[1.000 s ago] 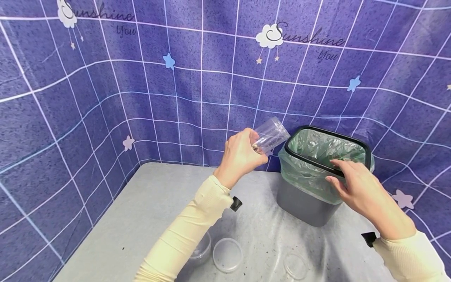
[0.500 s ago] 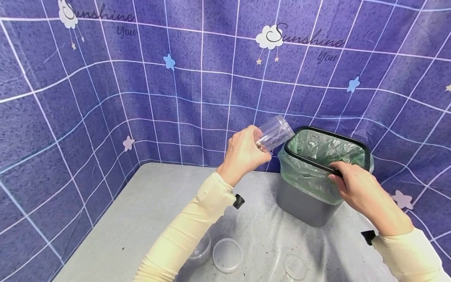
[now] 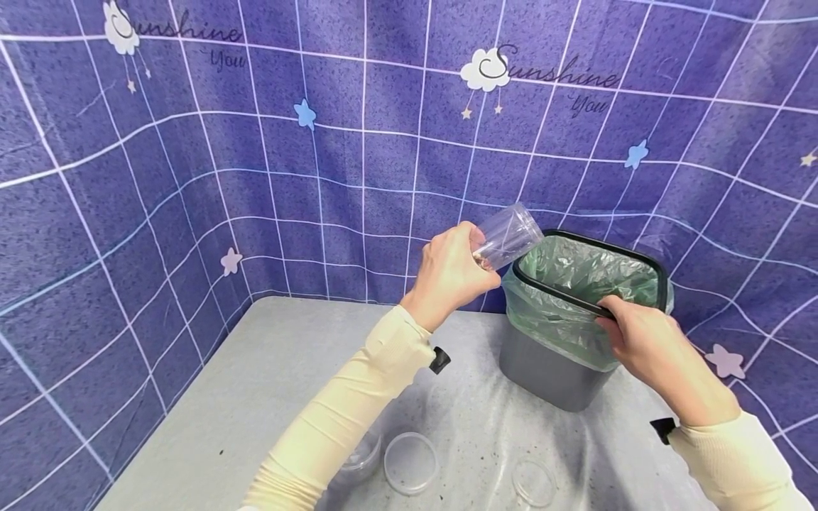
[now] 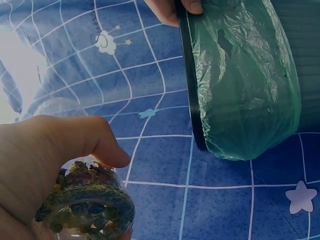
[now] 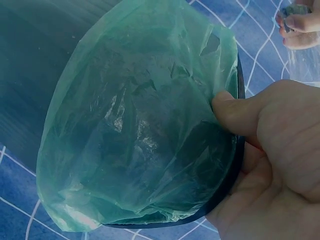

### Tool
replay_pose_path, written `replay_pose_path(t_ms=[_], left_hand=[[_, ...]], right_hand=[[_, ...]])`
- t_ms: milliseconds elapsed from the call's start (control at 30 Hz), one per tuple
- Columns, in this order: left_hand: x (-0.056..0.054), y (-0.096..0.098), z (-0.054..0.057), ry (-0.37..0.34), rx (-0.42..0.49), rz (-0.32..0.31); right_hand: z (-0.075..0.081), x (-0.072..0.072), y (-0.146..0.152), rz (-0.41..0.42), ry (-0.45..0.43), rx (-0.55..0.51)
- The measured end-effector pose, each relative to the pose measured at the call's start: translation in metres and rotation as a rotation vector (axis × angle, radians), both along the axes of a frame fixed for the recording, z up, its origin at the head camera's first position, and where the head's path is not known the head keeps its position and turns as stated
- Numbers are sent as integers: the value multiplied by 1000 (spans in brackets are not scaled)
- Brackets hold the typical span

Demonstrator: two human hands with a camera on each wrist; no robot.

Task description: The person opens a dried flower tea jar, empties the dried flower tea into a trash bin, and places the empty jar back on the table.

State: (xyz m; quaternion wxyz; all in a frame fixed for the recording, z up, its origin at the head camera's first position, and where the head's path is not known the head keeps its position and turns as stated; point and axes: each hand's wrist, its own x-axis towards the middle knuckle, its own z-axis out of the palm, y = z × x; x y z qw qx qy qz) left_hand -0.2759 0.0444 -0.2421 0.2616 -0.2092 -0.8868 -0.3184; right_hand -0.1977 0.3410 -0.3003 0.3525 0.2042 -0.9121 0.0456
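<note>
My left hand grips a clear plastic jar near its base. The jar is tilted, its mouth pointing up and right beside the bin's left rim. Dark, crumbly bits show at the bottom of the jar in the left wrist view. A grey trash bin with a black rim is lined with a green plastic bag. With my right hand I hold the front rim; in the right wrist view the thumb lies over the bag and the fingers go behind the rim.
On the grey table lie a round translucent lid and a clear ring-like lid. A clear round container is partly hidden by my left sleeve. Small crumbs dot the table. A blue patterned curtain stands behind.
My left hand has carried the tilted jar right and slightly up, closer to the bin. My right hand has gone from hovering over the front rim to gripping it.
</note>
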Motion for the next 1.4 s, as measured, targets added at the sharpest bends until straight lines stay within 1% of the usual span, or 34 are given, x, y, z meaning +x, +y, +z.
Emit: replay_pose_path(t_ms=[267,467,667,933,1067,1200,1400], left_hand=[[1,5,4,-4,-6,5],[-1,8,7,8,-13,-1],[-3,10,9,-6,-25,-3],[-6,20,10,43,-75,-9],[-10,26,10,48,-102,-15],[-14,31,10,53,-135,-10],[-19,37,10,78,-190,7]], right_hand=[[0,0,-2,12,7,9],[-2,-1,-1,-8,15,1],[-5,-3,0,-18,12,-1],[-4,-1,0,-30,9,-2],[-4,-1,0,-30,16,1],[-5,-1,0,-31,11,-1],[-5,-2,1,-26,14,1]])
